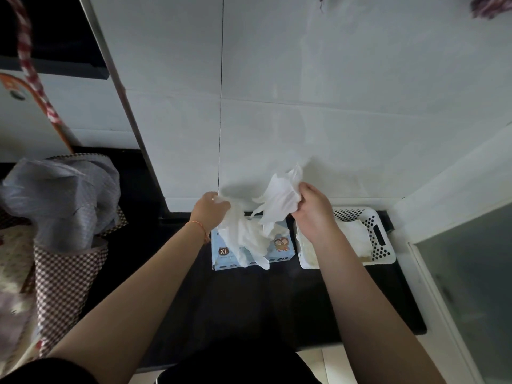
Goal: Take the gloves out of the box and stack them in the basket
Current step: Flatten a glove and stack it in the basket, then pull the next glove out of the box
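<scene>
A light blue glove box [279, 249] marked XL lies on the dark counter against the wall. My left hand [209, 210] grips a translucent white glove [243, 239] that hangs down over the box. My right hand [311, 209] pinches a second white glove [281, 202] held up above the box's right end. To the right of the box stands a white perforated basket [381, 239]. A pile of white gloves [354, 236] lies inside it, partly hidden by my right forearm.
The dark counter [277, 306] ends at a white tiled wall [304, 120] behind. A frosted glass panel [471, 286] stands at the right. At the left, a checkered bag [66, 273] holds a grey plastic bag [63, 195].
</scene>
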`<control>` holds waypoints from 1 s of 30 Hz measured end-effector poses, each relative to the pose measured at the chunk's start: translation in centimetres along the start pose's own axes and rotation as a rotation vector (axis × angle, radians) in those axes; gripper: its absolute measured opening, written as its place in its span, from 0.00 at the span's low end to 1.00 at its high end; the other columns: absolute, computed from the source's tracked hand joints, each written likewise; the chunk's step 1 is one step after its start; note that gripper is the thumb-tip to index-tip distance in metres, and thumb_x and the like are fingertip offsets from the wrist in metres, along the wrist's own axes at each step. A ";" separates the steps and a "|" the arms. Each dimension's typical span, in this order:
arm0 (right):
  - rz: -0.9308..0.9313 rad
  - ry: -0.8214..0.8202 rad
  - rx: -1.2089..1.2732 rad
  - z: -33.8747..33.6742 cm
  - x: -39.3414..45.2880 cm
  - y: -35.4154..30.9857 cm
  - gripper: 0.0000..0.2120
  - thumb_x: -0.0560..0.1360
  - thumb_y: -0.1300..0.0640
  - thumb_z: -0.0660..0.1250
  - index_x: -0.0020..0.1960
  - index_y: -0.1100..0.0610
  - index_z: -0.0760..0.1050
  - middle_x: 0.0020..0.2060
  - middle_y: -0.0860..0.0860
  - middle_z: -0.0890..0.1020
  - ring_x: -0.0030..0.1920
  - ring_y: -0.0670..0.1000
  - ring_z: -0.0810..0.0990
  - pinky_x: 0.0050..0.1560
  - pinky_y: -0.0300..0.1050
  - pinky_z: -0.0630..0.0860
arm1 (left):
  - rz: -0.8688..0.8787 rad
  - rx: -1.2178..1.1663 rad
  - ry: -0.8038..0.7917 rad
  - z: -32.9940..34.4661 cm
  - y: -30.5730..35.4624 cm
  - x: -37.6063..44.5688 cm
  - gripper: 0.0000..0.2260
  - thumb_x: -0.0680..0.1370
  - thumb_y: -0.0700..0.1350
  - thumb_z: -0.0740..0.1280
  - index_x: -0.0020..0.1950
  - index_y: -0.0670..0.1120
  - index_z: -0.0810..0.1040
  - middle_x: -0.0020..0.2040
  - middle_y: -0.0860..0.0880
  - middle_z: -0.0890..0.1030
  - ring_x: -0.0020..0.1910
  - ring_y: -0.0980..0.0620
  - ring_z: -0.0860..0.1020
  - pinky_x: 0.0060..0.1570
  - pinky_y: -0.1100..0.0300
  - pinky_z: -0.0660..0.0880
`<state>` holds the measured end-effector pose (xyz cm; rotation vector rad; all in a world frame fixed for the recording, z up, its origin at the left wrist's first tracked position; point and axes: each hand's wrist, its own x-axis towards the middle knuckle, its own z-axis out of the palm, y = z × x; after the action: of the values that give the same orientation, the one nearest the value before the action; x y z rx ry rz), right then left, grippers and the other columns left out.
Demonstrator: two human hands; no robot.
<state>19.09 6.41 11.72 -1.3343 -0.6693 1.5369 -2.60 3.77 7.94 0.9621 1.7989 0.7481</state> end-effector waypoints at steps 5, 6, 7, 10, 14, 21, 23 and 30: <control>0.008 -0.171 -0.061 0.0 -1.0 -1.2 0.11 0.79 0.59 0.60 0.38 0.56 0.71 0.33 0.52 0.73 0.38 0.51 0.73 0.44 0.49 0.67 | 0.290 -0.081 0.006 0.6 2.5 -1.8 0.17 0.78 0.42 0.64 0.67 0.51 0.76 0.66 0.51 0.73 0.67 0.53 0.70 0.60 0.61 0.65; 0.013 -0.223 -0.065 0.1 -1.5 -1.5 0.11 0.80 0.60 0.59 0.39 0.57 0.72 0.33 0.52 0.76 0.37 0.51 0.75 0.44 0.48 0.68 | 0.341 -0.146 -0.041 0.7 3.2 -2.4 0.17 0.77 0.41 0.65 0.66 0.52 0.76 0.66 0.54 0.73 0.67 0.56 0.70 0.61 0.62 0.65; 0.017 -0.269 -0.064 0.1 -1.7 -1.7 0.12 0.81 0.61 0.57 0.41 0.59 0.75 0.35 0.53 0.79 0.38 0.51 0.78 0.43 0.47 0.71 | 0.377 -0.201 -0.127 0.8 4.1 -2.9 0.18 0.77 0.42 0.66 0.66 0.53 0.76 0.66 0.56 0.73 0.66 0.58 0.70 0.61 0.63 0.65; 0.013 -0.341 -0.087 0.2 -2.4 -2.2 0.09 0.80 0.60 0.59 0.51 0.63 0.76 0.41 0.55 0.79 0.43 0.53 0.79 0.45 0.46 0.73 | 0.418 -0.230 -0.343 1.1 5.9 -3.9 0.15 0.74 0.46 0.72 0.60 0.50 0.79 0.59 0.56 0.80 0.60 0.60 0.76 0.60 0.63 0.71; 0.033 -0.334 -0.117 0.0 -2.7 -1.9 0.14 0.76 0.57 0.62 0.59 0.63 0.74 0.45 0.59 0.75 0.49 0.57 0.75 0.47 0.48 0.73 | 0.415 -0.259 -0.317 1.4 6.3 -4.2 0.05 0.75 0.42 0.73 0.44 0.42 0.78 0.40 0.47 0.80 0.40 0.51 0.77 0.46 0.57 0.73; 0.069 -0.406 -0.459 -0.2 -4.3 -1.8 0.31 0.71 0.33 0.69 0.62 0.55 0.76 0.53 0.58 0.83 0.53 0.60 0.82 0.60 0.64 0.75 | 0.433 -0.337 -0.293 1.2 6.1 -4.6 0.06 0.77 0.36 0.69 0.47 0.46 0.75 0.38 0.52 0.76 0.30 0.50 0.73 0.30 0.59 0.69; 0.013 -0.368 -0.563 -0.1 -4.6 -1.8 0.21 0.71 0.44 0.74 0.59 0.53 0.76 0.52 0.58 0.84 0.51 0.60 0.84 0.57 0.63 0.78 | 0.459 -0.317 -0.304 1.0 6.0 -4.6 0.06 0.78 0.37 0.69 0.48 0.47 0.75 0.40 0.51 0.76 0.32 0.48 0.73 0.32 0.56 0.69; -0.102 -0.314 -0.690 0.5 -5.2 -2.6 0.19 0.71 0.46 0.74 0.57 0.55 0.78 0.49 0.54 0.84 0.48 0.52 0.85 0.52 0.49 0.82 | 0.528 -0.273 -0.294 0.7 5.8 -4.8 0.09 0.74 0.39 0.71 0.44 0.53 0.77 0.43 0.51 0.77 0.41 0.52 0.75 0.39 0.51 0.73</control>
<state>19.13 2.85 16.35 -1.5208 -1.5436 1.5026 0.98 2.59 14.49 1.2991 1.1581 1.0799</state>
